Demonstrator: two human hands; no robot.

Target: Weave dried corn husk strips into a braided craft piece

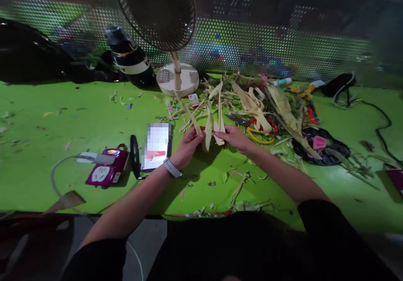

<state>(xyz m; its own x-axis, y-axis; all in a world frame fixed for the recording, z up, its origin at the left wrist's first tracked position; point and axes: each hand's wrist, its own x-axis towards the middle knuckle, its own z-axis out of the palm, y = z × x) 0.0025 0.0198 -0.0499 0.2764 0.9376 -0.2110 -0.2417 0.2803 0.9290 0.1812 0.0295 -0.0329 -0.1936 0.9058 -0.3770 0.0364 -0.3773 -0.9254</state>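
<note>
My left hand [189, 145] is closed, pinching a pale, dry strip of corn husk [191, 116] that sticks up and leans left. Opposite it, my right hand [235, 138] grips another upright husk piece [220, 115] between thumb and fingers. A further husk piece [208, 125] stands between the two hands; which hand holds its base is hard to make out. Just beyond my right hand lie scissors [260, 137] with red and yellow handles, partly under a heap of husks and plant scraps [252, 100].
Left of my hands are a lit phone [156, 146] and a purple power bank [108, 168] with a cable. A fan [178, 81] and a dark bottle [134, 64] stand behind. At right are a black dish [336, 151] and a black cord [382, 121]. Scraps litter the green table [195, 193].
</note>
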